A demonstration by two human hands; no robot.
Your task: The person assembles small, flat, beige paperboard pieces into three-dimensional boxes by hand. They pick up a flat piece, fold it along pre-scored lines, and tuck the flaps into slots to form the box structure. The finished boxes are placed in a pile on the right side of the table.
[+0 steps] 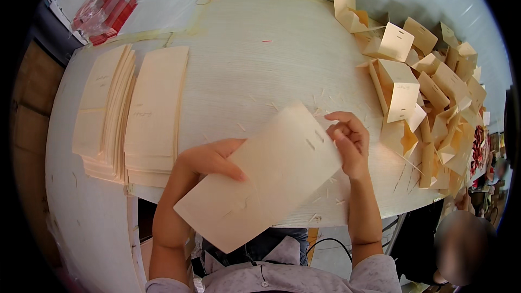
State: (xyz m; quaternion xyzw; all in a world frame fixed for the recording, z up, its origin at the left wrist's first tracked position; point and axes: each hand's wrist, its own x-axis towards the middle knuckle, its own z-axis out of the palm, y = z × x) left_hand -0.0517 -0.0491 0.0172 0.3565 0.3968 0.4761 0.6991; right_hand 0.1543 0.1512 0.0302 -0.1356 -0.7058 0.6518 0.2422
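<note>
A flat cream card sheet (271, 173) is tilted in front of me, with short slots near its far right end. My left hand (214, 160) grips it by its left edge, thumb on top and the other fingers hidden underneath. At the slotted end, my right hand (350, 144) is closed with its fingers curled beside the sheet's right edge. Whether a small scrap is between those fingers cannot be seen. Thin cream slivers (271, 106) lie scattered on the table around the sheet.
Two stacks of flat cream cards, an outer stack (97, 103) and an inner stack (154, 103), stand at the left. A heap of folded cream card boxes (434, 87) fills the right. Red packets in clear plastic (108, 11) lie far left. Another person (464, 244) is at lower right.
</note>
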